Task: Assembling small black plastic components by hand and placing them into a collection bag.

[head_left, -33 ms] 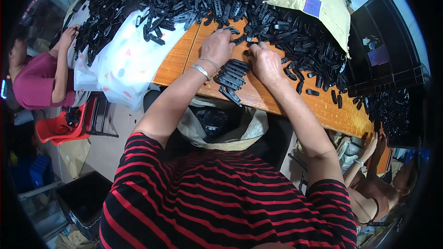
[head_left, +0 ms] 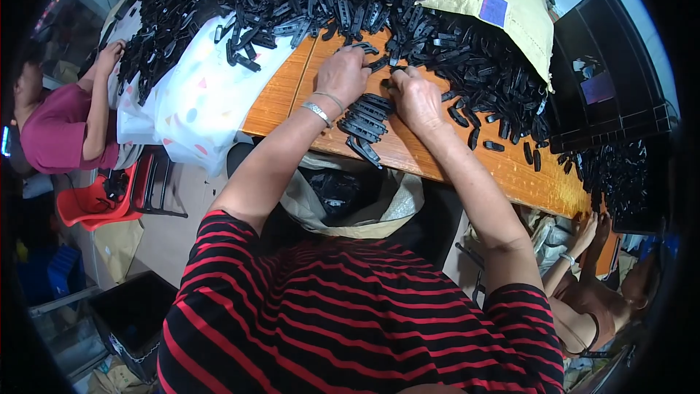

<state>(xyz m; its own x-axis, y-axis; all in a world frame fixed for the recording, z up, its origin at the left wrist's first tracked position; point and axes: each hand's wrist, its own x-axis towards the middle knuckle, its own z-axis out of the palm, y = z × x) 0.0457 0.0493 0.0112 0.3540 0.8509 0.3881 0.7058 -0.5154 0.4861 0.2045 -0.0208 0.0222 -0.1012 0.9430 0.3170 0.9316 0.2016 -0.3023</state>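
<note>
Small flat black plastic pieces [head_left: 467, 51] lie heaped far too many to count, likely several hundred. One neat stack of them [head_left: 368, 120] sits on one orange wooden surface [head_left: 292, 80]. There are two black plastic crates [head_left: 605, 73], one yellow padded bag [head_left: 503, 0], one red plastic chair [head_left: 102, 201], and three people in view.

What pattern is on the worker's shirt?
Red and black horizontal stripes on the shirt, head view.
</note>
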